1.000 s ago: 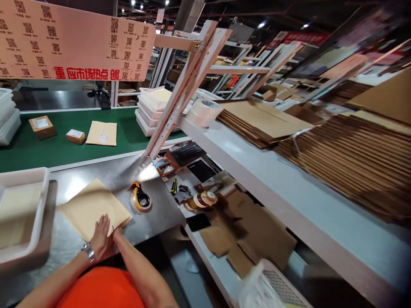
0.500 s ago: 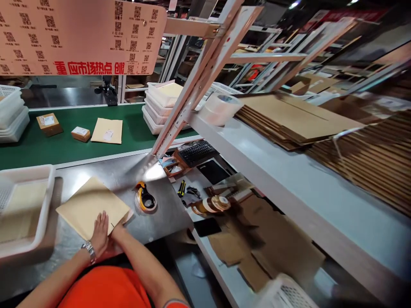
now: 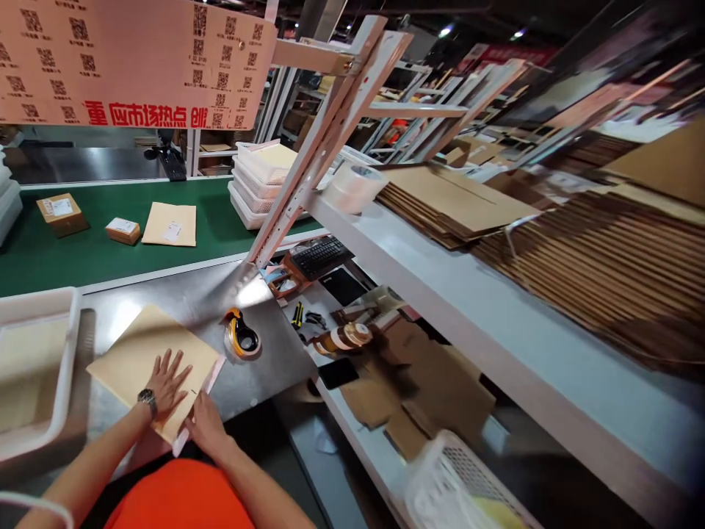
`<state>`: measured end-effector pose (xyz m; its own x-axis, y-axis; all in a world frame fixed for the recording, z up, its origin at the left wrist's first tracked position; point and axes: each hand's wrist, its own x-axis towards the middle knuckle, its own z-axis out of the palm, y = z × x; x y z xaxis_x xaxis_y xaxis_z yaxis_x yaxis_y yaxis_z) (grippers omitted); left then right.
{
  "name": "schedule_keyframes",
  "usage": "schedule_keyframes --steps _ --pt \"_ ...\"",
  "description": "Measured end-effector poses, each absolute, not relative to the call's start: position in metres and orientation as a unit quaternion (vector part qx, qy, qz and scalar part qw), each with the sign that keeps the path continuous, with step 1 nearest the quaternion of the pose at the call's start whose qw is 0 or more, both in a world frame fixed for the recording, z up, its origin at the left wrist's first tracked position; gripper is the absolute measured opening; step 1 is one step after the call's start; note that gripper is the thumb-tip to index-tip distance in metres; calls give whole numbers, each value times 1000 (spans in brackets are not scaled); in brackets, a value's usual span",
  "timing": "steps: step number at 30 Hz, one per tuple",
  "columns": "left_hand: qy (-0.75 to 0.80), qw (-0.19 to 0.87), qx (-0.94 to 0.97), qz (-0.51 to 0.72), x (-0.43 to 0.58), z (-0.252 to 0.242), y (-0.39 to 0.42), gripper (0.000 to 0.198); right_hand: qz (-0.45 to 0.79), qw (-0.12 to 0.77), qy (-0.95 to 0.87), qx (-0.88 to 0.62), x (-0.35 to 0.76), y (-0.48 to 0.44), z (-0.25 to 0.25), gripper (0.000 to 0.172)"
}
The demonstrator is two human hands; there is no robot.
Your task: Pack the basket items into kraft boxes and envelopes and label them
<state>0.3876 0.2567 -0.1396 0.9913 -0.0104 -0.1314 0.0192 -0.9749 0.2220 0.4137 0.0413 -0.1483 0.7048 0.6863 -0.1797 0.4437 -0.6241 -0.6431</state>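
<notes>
Padded mailer lies pinned under the left hand, fingers spread flat, right hand fingers pinching its pink flap — crooked seal likely if it slides on the steel worktop.

Left hand flat, fingers spread; right hand curled close beside.
</notes>
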Motion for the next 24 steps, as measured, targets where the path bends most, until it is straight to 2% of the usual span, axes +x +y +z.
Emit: schedule_keyframes --steps 5,7,10,12,17,24 --pt "7 143 989 -48 386 -152 252 66 225 248 -300 -893 391 26 -154 86" --pt "3 152 988 -36 385 -154 255 65 224 236 -329 -886 390 35 -151 77" --pt "-7 149 989 -14 379 -162 262 65 214 231 -381 -869 401 66 -145 52" --pt "-18 139 990 -12 375 -169 267 64 211 233 -415 -854 412 87 -142 48" --pt "-21 123 990 -62 374 -175 270 63 199 234 -424 -852 407 92 -147 61" --pt "3 77 992 -103 384 -154 250 73 186 323 -339 -864 324 37 -159 67"
